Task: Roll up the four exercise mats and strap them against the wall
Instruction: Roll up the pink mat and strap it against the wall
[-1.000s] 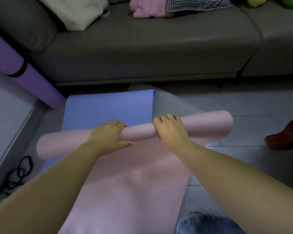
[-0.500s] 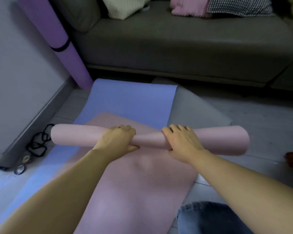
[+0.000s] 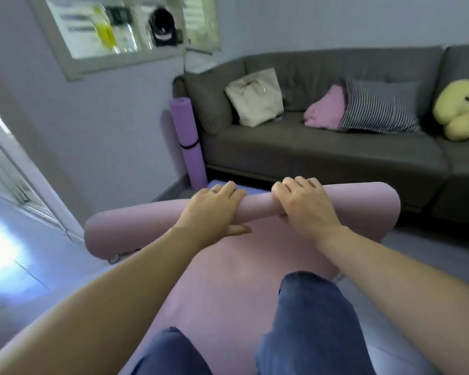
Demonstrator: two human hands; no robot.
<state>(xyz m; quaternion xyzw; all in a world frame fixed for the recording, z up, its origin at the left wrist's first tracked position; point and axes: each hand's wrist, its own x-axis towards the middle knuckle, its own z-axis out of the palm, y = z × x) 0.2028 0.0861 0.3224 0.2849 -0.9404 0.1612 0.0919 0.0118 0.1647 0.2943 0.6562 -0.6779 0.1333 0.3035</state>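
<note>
Since half-second back, pink mat [image 3: 136,226] rolled further toward sofa [image 3: 322,158]; our view tipped up.

Head view: left hand [image 3: 214,209] and right hand [image 3: 301,209] both curled over roll's middle, side by side, gripping. Unrolled tail runs under our knees [image 3: 309,307]. At wall [image 3: 106,117], purple mat [image 3: 187,136] rolled, strapped, upright. Beneath, blue mat [image 3: 255,188] flat. We judge one done, second partway, rest pending.

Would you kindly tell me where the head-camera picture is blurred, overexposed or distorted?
Head view: the framed panel is smeared by motion blur. Head view: the floor at far left is blown out white. Head view: wide-angle bending curves the sofa, while the left hand and right hand on the pink mat look sharper.
</note>
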